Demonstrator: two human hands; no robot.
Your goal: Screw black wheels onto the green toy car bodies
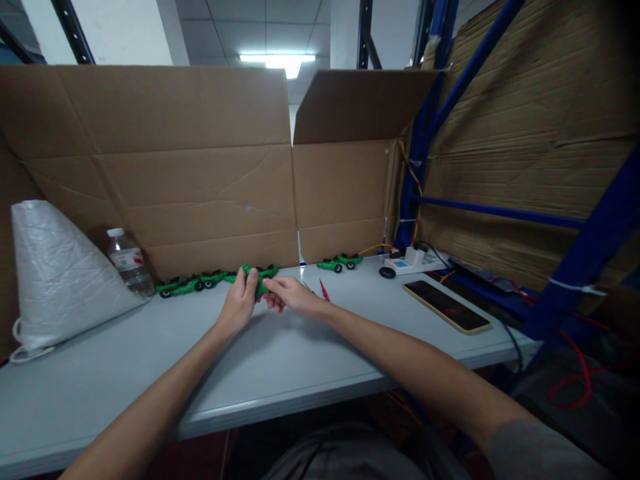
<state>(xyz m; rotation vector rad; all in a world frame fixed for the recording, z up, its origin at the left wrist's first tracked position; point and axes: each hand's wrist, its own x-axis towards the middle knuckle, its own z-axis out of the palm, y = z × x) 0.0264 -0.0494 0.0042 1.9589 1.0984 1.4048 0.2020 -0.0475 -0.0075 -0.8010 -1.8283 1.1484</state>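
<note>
Both hands meet above the middle of the white table (280, 360), around a green toy car piece (259, 283). My left hand (240, 301) grips it from the left, thumb and fingers pressed on it. From the right, my right hand (287, 295) pinches its near end; part of the piece is hidden by the fingers. Behind the hands, several green toy cars with black wheels (180, 287) stand in a row along the cardboard. More green cars (340, 263) stand to the right. A small red pointed tool (324, 291) lies just beyond my right forearm.
A silvery white bag (65, 280) and a water bottle (131, 263) stand at the left. At the right are a phone (447, 307), a black round object (387, 273), a power strip (413, 261) with cables, and blue rack posts. Cardboard (200, 187) walls the back.
</note>
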